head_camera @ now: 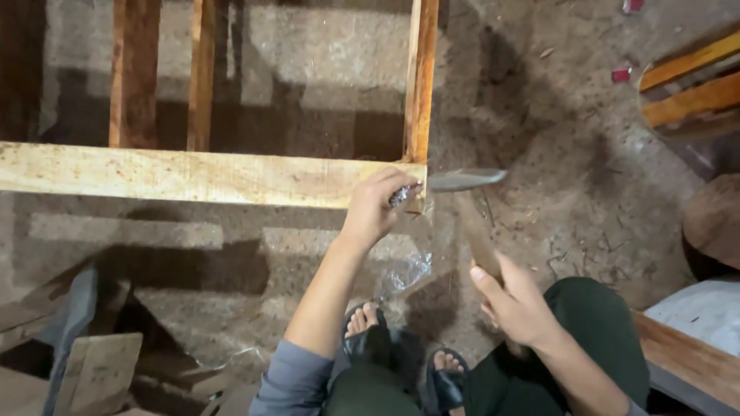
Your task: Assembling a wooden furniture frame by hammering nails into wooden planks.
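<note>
My left hand (375, 206) pinches a small metal nail (401, 195) against the end of a pale wooden plank (177, 175) that runs across a wooden frame. In my right hand (515, 299) is the wooden handle of a hammer (472, 223). Its grey metal head (465, 179) is blurred and sits just right of the nail and the plank's end. My feet in dark sandals (370, 335) show below, on the dirt floor.
Upright wooden slats (421, 77) of the frame rise behind the plank. A clear plastic bag (405, 271) lies on the dirt by my feet. Wood offcuts (92, 370) sit at lower left. More timber (690, 85) and a white cloth (705, 312) are at right.
</note>
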